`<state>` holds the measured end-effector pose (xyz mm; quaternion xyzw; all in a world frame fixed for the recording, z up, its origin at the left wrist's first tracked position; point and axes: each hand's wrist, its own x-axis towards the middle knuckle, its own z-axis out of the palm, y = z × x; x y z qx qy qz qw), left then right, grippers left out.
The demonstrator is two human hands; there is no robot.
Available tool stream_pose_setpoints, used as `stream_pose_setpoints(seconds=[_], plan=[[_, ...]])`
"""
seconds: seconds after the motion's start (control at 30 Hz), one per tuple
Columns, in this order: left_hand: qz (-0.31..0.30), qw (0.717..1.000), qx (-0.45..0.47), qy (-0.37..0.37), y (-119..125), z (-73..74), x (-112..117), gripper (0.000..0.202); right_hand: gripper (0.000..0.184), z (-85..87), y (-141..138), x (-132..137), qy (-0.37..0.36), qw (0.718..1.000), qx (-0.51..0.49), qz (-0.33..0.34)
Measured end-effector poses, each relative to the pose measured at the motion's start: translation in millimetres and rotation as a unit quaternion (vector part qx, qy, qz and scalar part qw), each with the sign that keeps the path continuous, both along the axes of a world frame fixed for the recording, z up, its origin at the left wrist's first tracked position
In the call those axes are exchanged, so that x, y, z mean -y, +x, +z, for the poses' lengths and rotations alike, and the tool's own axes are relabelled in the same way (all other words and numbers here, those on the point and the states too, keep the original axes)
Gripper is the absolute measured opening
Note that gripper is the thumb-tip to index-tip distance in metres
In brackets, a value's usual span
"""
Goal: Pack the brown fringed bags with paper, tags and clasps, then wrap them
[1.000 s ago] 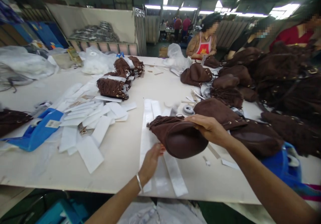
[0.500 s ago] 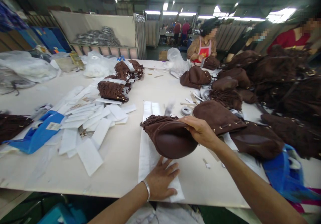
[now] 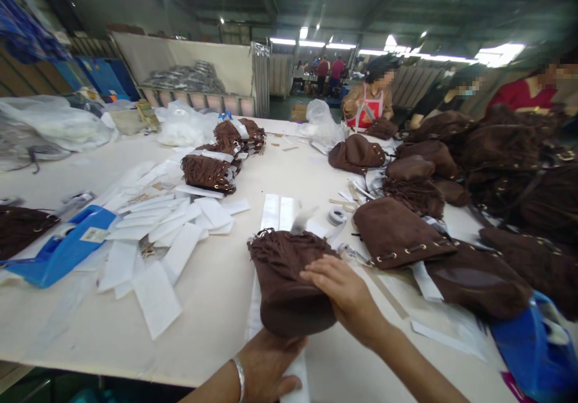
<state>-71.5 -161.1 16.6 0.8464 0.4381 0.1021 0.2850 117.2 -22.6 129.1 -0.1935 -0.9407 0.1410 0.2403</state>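
A dark brown fringed bag (image 3: 289, 282) is in front of me, its smooth base toward me and its fringe facing up. My right hand (image 3: 345, 288) grips its right side, fingers across the top and thumb hidden. My left hand (image 3: 266, 361), with a silver bracelet at the wrist, is at the base. Its fingers reach under the bag, partly hidden, and the thumb stands apart. Beneath the bag runs a long white paper strip (image 3: 255, 312). Another brown bag with gold eyelets (image 3: 401, 231) lies to the right.
White paper pieces (image 3: 156, 297) are scattered at left beside a blue tape dispenser (image 3: 81, 240). Packed fringed bags (image 3: 208, 174) lie farther back. Many brown bags (image 3: 497, 144) are heaped at right, near another blue dispenser (image 3: 533, 343). A co-worker in a red apron (image 3: 368, 111) stands across the table.
The bag has turned from showing its base to showing its fringe and has come lower and nearer me. My right hand moved down with it; my left hand slid slightly left, its fingers now under the bag.
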Motion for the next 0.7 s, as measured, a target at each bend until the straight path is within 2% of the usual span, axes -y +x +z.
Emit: stream_pose_setpoints(seconds=[0.1,0.17,0.23,0.3,0.37,0.4,0.43,0.47,0.53,0.57,0.6,0.63,0.67,0.7], plan=[[0.030,0.999,-0.027,-0.031,-7,-0.3,12,0.072,0.054,-47.9,2,19,-0.037,0.998,0.044,-0.019],[0.049,0.997,-0.042,-0.035,-13,-1.3,20,0.074,0.058,-65.8,3,24,-0.067,0.996,0.043,-0.027],[0.057,0.997,-0.039,-0.023,-20,-4.0,28,0.077,0.059,-68.0,2,23,-0.081,0.996,0.032,-0.030],[0.068,0.998,-0.016,-0.001,-27,-7.7,35,0.073,0.059,-59.6,-1,19,-0.081,0.996,0.019,-0.032],[0.124,0.992,0.031,0.023,-30,-10.9,42,0.054,0.060,-50.0,-6,16,-0.082,0.996,0.006,-0.038],[0.182,0.981,0.061,0.030,-31,-12.1,45,0.042,0.060,-47.3,-9,16,-0.086,0.995,0.000,-0.041],[0.257,0.961,0.096,0.030,-30,-12.9,47,0.031,0.059,-46.4,-13,15,-0.093,0.995,-0.004,-0.045],[0.342,0.929,0.137,0.021,-28,-13.4,47,0.024,0.058,-47.4,-17,16,-0.105,0.993,-0.005,-0.048],[0.490,0.840,0.235,-0.016,-23,-13.6,43,0.025,0.057,-52.6,-23,17,-0.136,0.990,0.007,-0.045],[0.536,0.794,0.285,-0.033,-20,-13.2,39,0.033,0.057,-55.1,-26,17,-0.151,0.987,0.019,-0.040],[0.562,0.757,0.332,-0.045,-18,-12.4,34,0.045,0.057,-56.6,-27,18,-0.166,0.985,0.032,-0.032],[0.570,0.732,0.371,-0.052,-16,-11.0,29,0.058,0.057,-56.7,-28,17,-0.178,0.983,0.043,-0.023],[0.566,0.721,0.396,-0.054,-16,-9.0,24,0.068,0.057,-55.4,-28,16,-0.190,0.980,0.050,-0.014],[0.557,0.723,0.405,-0.053,-16,-6.5,20,0.073,0.058,-53.0,-28,14,-0.203,0.978,0.053,-0.006]])
